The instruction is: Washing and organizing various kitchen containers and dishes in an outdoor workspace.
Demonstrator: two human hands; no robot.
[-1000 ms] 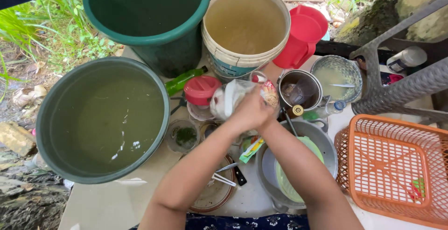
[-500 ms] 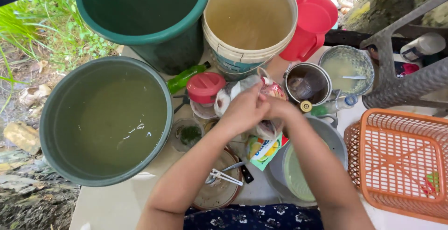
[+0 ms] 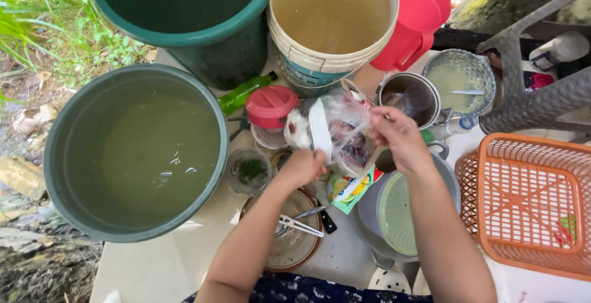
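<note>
While a brown plate [image 3: 289, 241] with cutlery and a black-handled knife [image 3: 324, 215] lies nearest the wearer, with a grey pot holding a pale green plate [image 3: 395, 217] to its right, the work in hand is carried on just beyond them: a clear plastic bag [image 3: 345, 134] is held up over the clutter. The left hand [image 3: 301, 167] is clenched around a white spoon-like utensil [image 3: 319, 129] at the bag's left edge, and the right hand [image 3: 401, 135] pinches the bag's right side between fingers and thumb. The step is judged to be the opening or emptying of the bag; what it holds cannot be made out. A firm pinch at the mouth and a steady tilt would be called for next. A yellow-green sachet [image 3: 348, 190] lies below the bag. Left of it a red-lidded jar [image 3: 271, 106] stands; to the right an orange basket [image 3: 529, 207] rests. Farther off, a green basin [image 3: 132, 152], a green bucket [image 3: 184, 7], a white bucket [image 3: 332, 14] and a red jug [image 3: 415, 23] are ranged.
</note>
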